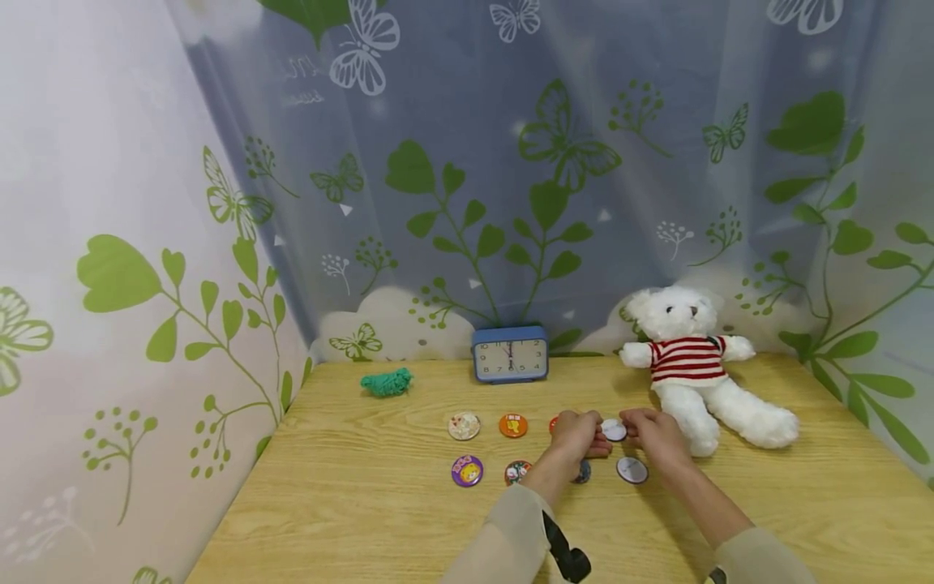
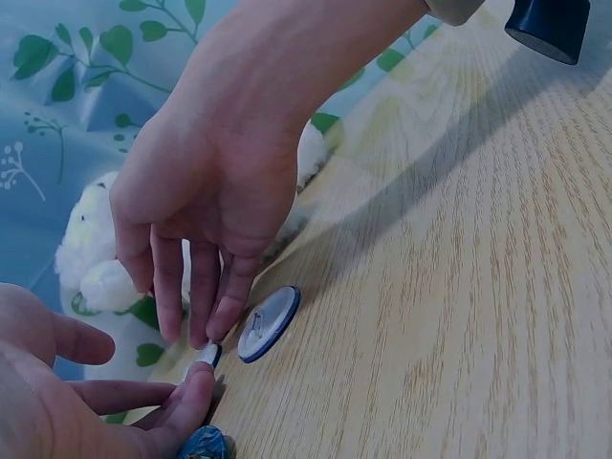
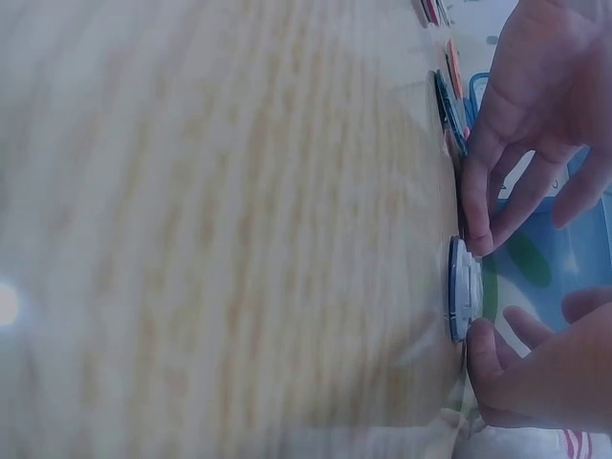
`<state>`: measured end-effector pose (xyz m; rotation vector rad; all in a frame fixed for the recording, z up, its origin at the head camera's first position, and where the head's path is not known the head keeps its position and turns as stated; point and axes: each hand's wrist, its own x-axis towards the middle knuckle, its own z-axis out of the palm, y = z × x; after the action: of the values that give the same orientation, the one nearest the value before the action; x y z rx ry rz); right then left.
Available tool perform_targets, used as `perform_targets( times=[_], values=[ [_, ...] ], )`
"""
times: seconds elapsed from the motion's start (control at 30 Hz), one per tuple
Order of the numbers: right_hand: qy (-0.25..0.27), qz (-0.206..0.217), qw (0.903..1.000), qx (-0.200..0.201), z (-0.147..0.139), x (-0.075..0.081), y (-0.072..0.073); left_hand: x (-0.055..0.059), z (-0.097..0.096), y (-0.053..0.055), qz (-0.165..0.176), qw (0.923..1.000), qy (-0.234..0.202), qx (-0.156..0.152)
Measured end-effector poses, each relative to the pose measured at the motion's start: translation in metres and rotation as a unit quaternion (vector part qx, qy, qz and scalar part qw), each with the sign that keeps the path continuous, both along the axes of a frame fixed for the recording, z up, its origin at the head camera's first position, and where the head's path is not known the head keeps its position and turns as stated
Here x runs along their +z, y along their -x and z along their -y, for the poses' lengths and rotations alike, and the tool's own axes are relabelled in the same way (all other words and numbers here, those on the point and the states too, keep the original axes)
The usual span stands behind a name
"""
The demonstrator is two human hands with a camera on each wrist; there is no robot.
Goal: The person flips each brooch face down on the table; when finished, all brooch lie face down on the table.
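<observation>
A round pin badge (image 1: pixel 614 430), its white back facing up, is between the two hands near the bear. My left hand (image 1: pixel 576 438) holds its left edge with the fingertips, while my right hand (image 1: pixel 662 440) holds the right edge. Whether it is lifted off the table cannot be told. In the left wrist view, fingers of both hands meet at this badge (image 2: pixel 205 357), partly covering it. A second badge (image 1: pixel 631 470) lies face down just in front, with its pin (image 2: pixel 256 323) visible. Under the left wrist, a dark blue badge (image 1: pixel 583 471) is partly hidden.
Several picture badges lie leftward in two rows, including an orange one (image 1: pixel 513 425) and a purple one (image 1: pixel 467 470). Behind stand a blue clock (image 1: pixel 510 355) and a white teddy bear (image 1: pixel 686 357) in a striped shirt. Green yarn (image 1: pixel 387 382) lies at the back left.
</observation>
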<state>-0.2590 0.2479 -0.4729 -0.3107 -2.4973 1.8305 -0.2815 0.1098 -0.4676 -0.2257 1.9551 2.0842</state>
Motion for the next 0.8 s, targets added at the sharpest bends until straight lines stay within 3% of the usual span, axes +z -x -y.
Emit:
perform_targets(
  times=[0.57,0.8],
  values=[
    [0.007,0.005,1.0,0.004,0.0,0.005,-0.002,0.002,0.002,-0.002,-0.001,0.9999,0.011,-0.011],
    [0.023,-0.007,0.9996,0.015,0.004,0.01,-0.005,0.003,0.006,0.0,-0.033,0.9993,0.007,-0.019]
  ],
)
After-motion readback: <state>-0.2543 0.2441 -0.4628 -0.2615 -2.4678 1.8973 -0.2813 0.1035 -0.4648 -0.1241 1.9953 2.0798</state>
